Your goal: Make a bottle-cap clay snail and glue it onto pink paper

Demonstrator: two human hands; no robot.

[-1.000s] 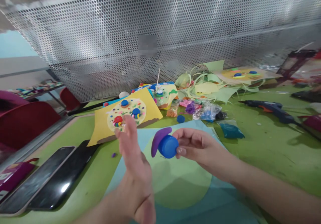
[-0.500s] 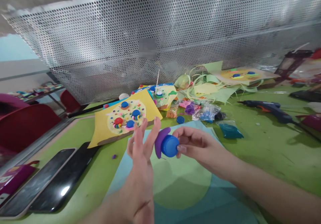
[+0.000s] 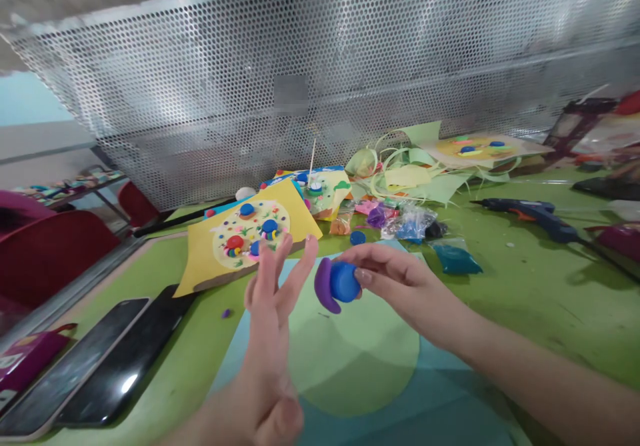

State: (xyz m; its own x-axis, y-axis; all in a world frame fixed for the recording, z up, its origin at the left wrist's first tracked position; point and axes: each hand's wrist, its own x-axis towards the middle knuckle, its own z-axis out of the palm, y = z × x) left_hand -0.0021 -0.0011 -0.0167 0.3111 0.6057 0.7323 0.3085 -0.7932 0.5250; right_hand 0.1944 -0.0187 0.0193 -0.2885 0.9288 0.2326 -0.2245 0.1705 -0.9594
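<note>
Between the thumb and fingers of my right hand (image 3: 395,279) is a blue bottle cap (image 3: 345,282). A curved strip of purple clay (image 3: 327,287) clings to the cap's left side. My left hand (image 3: 275,313) is raised just left of the clay, fingers spread and holding nothing; a small gap separates it from the strip. Beneath both hands lies a light blue sheet (image 3: 440,393) bearing a pale green paper circle (image 3: 360,366). Another blue cap (image 3: 357,238) rests on the table beyond the sheet.
Two phones (image 3: 125,359) lie at left, near a yellow card (image 3: 205,259) decorated with caps. Bags of clay, including a teal one (image 3: 456,258), sit behind the sheet. A glue gun (image 3: 530,214) lies at right. Perforated metal (image 3: 320,53) stands behind the green table.
My left hand has drawn slightly left, away from the purple clay. The cap in my right hand has turned a little, and the clay strip now shows more of its curve.
</note>
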